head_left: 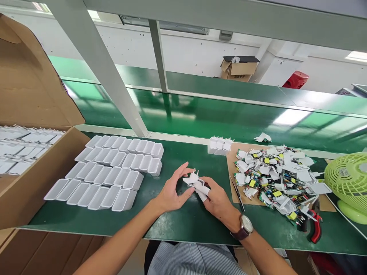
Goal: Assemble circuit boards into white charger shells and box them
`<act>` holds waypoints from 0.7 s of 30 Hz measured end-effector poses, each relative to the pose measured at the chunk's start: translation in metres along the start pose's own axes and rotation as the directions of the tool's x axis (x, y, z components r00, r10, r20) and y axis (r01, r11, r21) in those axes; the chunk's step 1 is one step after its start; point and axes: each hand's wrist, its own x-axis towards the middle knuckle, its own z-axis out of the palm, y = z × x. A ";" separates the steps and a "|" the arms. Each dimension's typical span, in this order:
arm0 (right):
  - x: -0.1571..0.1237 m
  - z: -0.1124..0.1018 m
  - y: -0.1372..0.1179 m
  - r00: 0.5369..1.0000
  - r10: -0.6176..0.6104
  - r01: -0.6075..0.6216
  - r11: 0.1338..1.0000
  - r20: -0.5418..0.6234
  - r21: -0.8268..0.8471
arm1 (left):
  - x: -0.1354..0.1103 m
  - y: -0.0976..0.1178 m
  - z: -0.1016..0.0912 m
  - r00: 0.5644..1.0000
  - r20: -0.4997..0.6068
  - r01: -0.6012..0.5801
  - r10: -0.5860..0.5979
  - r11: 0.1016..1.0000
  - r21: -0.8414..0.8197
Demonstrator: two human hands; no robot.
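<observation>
In front of me, my right hand [216, 196] grips a white plug piece [192, 178] with its metal pins pointing up. White covers sit on some of that hand's fingers. My left hand [173, 189] is cupped at the piece's left side, thumb and fingers apart; whether its fingertips touch the piece I cannot tell. Left of my hands, rows of open white plastic cases [96, 193] stand on the green table [166, 225]. Beyond my hands is a small group of white cases with plug pieces [220, 146] on top.
A pile of circuit boards with white plug parts [275, 175] covers cardboard at right. Tweezers [237, 193], red-handled pliers [315, 227] and a green fan [348, 179] are around it. A large carton [51, 172] of white parts stands left; a loose white piece [263, 137] lies behind the pile.
</observation>
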 end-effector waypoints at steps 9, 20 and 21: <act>-0.003 -0.003 -0.001 0.999 0.029 -0.028 0.998 0.031 -0.052 | 0.002 0.000 -0.001 0.996 -0.049 -0.075 0.076 0.997 0.024; -0.006 -0.003 -0.004 0.978 0.189 -0.199 0.974 0.093 0.110 | 0.010 0.001 -0.003 0.996 -0.007 -0.089 0.090 0.991 0.098; -0.005 -0.005 -0.004 0.976 0.199 -0.211 0.966 0.088 0.150 | 0.011 0.002 -0.003 0.995 -0.006 -0.097 0.098 0.990 0.102</act>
